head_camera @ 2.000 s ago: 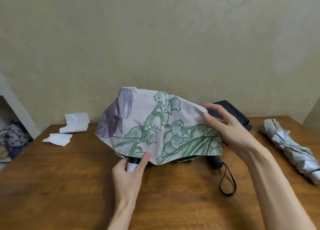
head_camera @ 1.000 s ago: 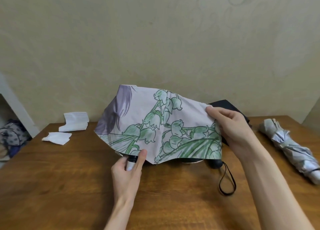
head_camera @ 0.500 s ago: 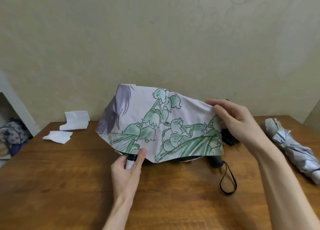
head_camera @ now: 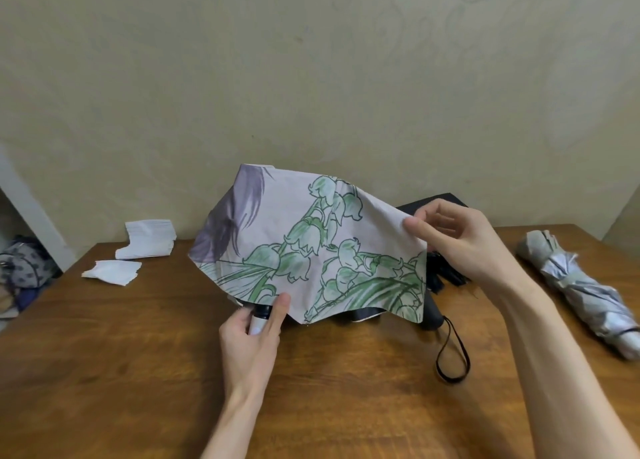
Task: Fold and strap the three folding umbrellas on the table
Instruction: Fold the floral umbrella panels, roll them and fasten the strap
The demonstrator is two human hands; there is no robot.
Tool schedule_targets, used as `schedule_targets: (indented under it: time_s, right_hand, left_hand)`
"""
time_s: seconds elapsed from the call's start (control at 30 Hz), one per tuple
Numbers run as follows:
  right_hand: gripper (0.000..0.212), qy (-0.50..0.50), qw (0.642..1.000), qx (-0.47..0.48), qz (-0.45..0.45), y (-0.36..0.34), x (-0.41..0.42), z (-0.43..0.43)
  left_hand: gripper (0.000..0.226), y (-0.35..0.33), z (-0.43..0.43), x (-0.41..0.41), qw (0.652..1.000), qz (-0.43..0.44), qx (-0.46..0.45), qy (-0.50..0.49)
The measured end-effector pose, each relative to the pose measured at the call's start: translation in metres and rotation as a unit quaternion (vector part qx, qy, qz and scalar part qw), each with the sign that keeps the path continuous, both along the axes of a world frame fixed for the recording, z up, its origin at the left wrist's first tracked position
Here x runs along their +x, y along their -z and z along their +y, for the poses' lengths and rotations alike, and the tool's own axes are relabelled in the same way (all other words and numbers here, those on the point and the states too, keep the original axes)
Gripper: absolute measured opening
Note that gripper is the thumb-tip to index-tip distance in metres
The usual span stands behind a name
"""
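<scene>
The floral umbrella point(head_camera: 304, 251) is at the middle of the table point(head_camera: 138, 354), its handle point(head_camera: 258, 322) gripped by the left hand point(head_camera: 252, 341), its cloth point(head_camera: 367, 223) pinched at the edge by the right hand point(head_camera: 457, 240). The cloth looks light and limp, so it is probably best held by its edges, with the stiff handle steadying it.

New grip for the right hand point(head_camera: 460, 247)
Earlier spread flat over the flowered umbrella cloth point(head_camera: 311, 244) at its 3 o'clock edge, it now pinches that edge between thumb and forefinger, raised slightly toward 12 o'clock.
</scene>
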State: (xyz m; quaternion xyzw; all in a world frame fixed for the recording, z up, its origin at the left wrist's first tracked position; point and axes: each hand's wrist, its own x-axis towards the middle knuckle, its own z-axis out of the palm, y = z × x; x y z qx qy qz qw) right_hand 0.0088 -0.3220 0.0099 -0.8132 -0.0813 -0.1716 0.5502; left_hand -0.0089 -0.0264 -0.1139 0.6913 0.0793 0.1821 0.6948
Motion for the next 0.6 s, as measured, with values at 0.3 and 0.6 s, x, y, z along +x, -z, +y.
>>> schedule_targets:
  time_s: [0.3, 0.6]
  right_hand:
    - [0.009, 0.059, 0.985, -0.165, 0.002, 0.009, 0.007, -0.020]
    - [0.007, 0.132, 0.990, 0.042, 0.001, 0.021, 0.016, -0.010]
  left_hand:
    - [0.035, -0.003, -0.001, -0.002, 1.000, 0.007, 0.028, -0.006]
    - [0.049, -0.003, -0.002, -0.004, 0.996, -0.019, 0.084, -0.032]
